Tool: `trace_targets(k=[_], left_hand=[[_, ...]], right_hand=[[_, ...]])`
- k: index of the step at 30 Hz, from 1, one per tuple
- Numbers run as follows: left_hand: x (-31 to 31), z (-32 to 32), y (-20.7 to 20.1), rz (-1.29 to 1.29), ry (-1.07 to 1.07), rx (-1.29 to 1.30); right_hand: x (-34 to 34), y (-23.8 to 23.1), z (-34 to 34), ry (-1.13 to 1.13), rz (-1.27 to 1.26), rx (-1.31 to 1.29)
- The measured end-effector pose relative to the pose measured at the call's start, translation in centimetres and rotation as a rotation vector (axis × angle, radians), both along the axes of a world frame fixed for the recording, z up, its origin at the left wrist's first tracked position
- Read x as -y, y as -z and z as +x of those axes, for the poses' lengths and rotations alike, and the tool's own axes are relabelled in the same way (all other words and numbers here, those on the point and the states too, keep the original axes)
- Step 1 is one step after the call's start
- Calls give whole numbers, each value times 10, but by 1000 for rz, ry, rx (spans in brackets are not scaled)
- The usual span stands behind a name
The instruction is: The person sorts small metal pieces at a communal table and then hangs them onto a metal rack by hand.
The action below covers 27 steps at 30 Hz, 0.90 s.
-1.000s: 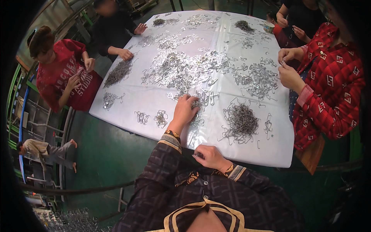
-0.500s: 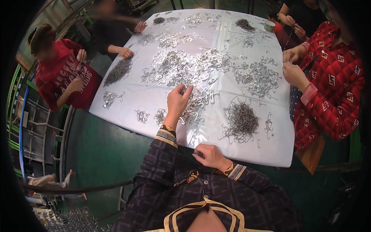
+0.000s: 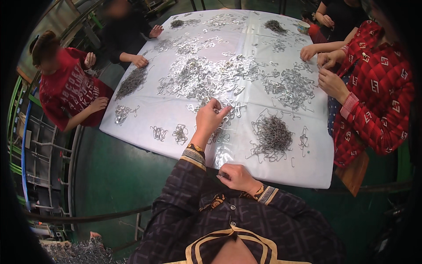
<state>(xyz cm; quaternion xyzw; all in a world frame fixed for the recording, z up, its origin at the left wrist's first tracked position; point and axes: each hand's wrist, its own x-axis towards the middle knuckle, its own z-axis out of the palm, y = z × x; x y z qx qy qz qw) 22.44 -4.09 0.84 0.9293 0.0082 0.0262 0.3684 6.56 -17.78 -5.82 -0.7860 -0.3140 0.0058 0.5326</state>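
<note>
My left hand (image 3: 210, 118) reaches over the near end of a heap of shiny S-shaped metal hooks (image 3: 206, 75). Its thumb stands apart from the curled fingers, and the fingertips are down among the hooks. At the table's near edge, my right hand (image 3: 239, 178) is closed in a loose fist. Something small and dark grey shows at its thumb side, too little of it to name. To the right of my left hand lies a dense pile of darker thin wire hooks (image 3: 272, 134). Two small clusters, a left one (image 3: 158, 133) and a right one (image 3: 180, 134), lie left of my forearm.
A white sheet covers the big table (image 3: 145, 112). Co-workers stand along both sides, some with hands over its edges: one in a red shirt (image 3: 72, 83), one in a red quilted jacket (image 3: 378, 88). More hook piles (image 3: 132, 82) and a paper cup (image 3: 303, 27) stand farther off.
My left hand has shifted slightly right, its thumb now farther from the fingers. My right hand has stayed put. At the right edge a co-worker's arm has reached in over the table.
</note>
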Motion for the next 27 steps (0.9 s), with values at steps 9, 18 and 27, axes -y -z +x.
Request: trace_targets(k=[9, 18, 27], left_hand=[[30, 11, 36, 435, 278, 342], [19, 7, 32, 218, 297, 302], [10, -16, 13, -38, 260, 81]], right_hand=[[1, -2, 0, -6, -7, 43], [0, -4, -2, -14, 18, 54], [0, 1, 0, -3, 17, 37]])
